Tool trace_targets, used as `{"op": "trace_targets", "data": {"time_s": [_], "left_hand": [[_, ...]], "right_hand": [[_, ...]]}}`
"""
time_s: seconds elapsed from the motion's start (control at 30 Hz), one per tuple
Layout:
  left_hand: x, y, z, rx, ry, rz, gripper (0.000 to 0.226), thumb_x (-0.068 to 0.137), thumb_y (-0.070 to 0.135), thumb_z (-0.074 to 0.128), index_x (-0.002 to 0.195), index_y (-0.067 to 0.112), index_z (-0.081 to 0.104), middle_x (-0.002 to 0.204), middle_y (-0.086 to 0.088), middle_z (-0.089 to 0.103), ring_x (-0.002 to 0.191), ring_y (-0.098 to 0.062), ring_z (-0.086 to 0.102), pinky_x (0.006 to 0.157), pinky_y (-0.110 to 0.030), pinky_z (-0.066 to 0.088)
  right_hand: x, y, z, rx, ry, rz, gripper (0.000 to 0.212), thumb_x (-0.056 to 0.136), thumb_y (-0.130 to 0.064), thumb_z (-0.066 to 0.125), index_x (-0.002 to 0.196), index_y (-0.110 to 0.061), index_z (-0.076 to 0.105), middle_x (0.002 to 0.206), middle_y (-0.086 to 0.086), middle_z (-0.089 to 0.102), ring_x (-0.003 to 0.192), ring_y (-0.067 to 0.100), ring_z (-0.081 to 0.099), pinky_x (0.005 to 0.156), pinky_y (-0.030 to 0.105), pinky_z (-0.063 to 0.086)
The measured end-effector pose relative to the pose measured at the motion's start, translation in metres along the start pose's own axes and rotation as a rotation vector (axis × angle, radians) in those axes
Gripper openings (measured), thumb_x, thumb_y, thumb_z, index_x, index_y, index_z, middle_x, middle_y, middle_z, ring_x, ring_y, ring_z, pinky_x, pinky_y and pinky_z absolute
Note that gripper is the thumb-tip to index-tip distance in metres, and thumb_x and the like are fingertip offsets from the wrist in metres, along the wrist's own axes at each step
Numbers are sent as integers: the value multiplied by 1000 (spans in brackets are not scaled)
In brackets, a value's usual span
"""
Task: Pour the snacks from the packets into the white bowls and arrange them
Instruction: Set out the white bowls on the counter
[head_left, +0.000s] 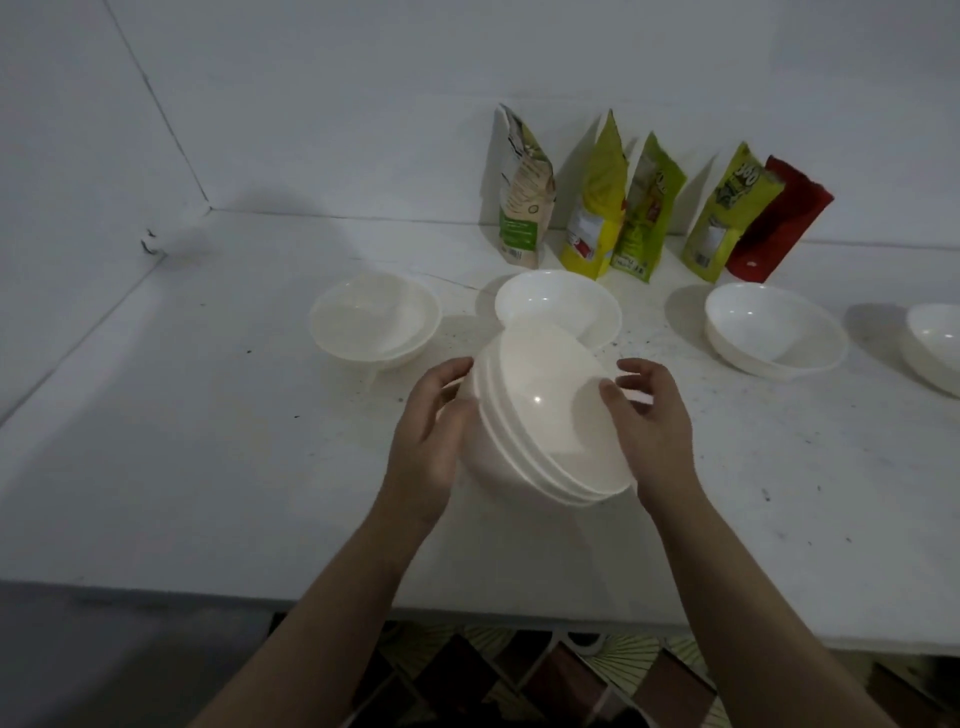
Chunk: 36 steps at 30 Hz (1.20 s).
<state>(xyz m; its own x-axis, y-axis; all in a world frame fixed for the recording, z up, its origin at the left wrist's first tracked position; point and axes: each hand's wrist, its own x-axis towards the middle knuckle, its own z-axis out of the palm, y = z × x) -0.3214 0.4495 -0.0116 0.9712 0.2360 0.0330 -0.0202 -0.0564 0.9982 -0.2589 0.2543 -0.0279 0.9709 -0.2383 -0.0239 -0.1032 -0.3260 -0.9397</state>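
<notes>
White walls meet in a corner at far left above the speckled white tabletop (208, 467). On it sits a shallow white plastic bowl (374, 322). The left hand (431, 436) curls around a tilted stack of white bowls (545, 415) held above the tabletop; the right hand (649, 415) grips its other rim. Behind sit a second white bowl (558, 299) and a third white bowl (774, 327). Five upright snack packets (644, 208) lean against the back wall.
</notes>
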Motion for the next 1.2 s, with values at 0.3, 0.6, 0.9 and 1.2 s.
{"op": "trace_targets", "data": {"time_s": [0.3,0.6,0.9,1.2], "left_hand": [[6,59,57,537,-259,119,50,83,36,60,131,34,47,130,16,43,122,-9,43,99,-31,42],[16,90,80,743,-421,158,33,86,31,58,108,20,36,107,2,47,82,-18,55,59,-26,39],[46,67,26,750,-315,26,21,94,10,46,106,19,32,85,3,48,66,-11,47,53,-28,33],[52,7,-29,684,-93,-53,58,77,-14,44,123,20,50,122,-5,64,97,-22,59,75,-27,42]], "right_hand": [[-25,-56,-34,187,-313,51,49,101,-51,38,94,-20,75,91,6,77,84,20,74,75,33,57],[-20,-59,-43,171,-331,66,49,95,-36,58,82,11,58,69,12,54,63,19,60,63,28,48],[-23,-83,-40,271,-226,8,23,96,-30,59,76,-22,68,61,-12,69,56,2,64,53,20,49],[-40,-96,-26,179,-77,-261,26,97,-35,55,83,-17,66,73,-18,69,68,-6,62,71,30,52]]}}
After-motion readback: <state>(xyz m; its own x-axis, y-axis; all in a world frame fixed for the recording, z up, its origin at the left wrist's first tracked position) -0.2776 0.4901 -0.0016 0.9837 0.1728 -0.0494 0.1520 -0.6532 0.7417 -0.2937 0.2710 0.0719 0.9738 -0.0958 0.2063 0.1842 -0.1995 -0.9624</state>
